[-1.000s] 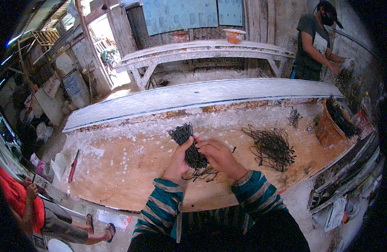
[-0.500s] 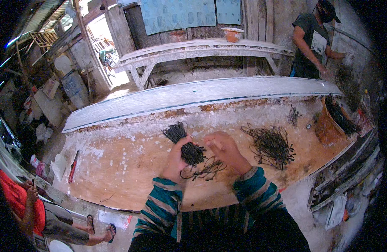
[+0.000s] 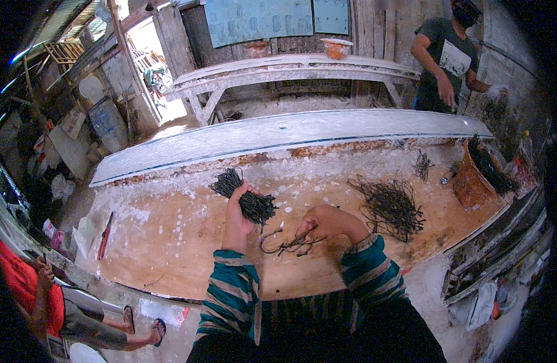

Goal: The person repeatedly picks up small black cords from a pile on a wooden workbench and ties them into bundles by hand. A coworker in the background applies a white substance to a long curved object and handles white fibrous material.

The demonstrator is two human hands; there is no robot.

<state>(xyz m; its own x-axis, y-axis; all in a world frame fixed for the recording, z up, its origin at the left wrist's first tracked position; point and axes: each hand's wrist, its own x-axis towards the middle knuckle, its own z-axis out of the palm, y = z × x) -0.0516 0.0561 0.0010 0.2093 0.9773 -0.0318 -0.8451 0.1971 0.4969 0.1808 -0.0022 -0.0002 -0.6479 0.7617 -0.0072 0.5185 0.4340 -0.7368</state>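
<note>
Bucket: orange-brown, round, stained bucket (image 3: pixel 474 179), between 2 and 3 o'clock from the pile, 12 being away from the wearer; it leans over, mouth toward 2 o'clock, with black strands (image 3: pixel 495 169) in it and hanging over its rim
Pot: small orange pot with a pale rim (image 3: pixel 337 49), on the white-stained wooden bench (image 3: pixel 296 74) toward 12 o'clock; its contents cannot be told
Left hand: left hand (image 3: pixel 237 212) wrapped round the bundle, thumb over it, forearm pointing to 12 o'clock
Right hand: right hand (image 3: pixel 330 221) bent toward 9 o'clock, fingers curled narrow, tips down at the loose strands; whether they pinch one cannot be told
Bundle: thick bundle of thin black strands (image 3: pixel 258 207), in the left hand above the pale-spotted brown wooden counter (image 3: pixel 175 257); long axis from 10 to 4 o'clock
Loose strands: few thin dark loose strands (image 3: pixel 285 246), at 5 o'clock from the bundle, on the counter
Pile: tangled pile of looped black strands (image 3: pixel 390 210), lying at 3 o'clock from the bundle
</note>
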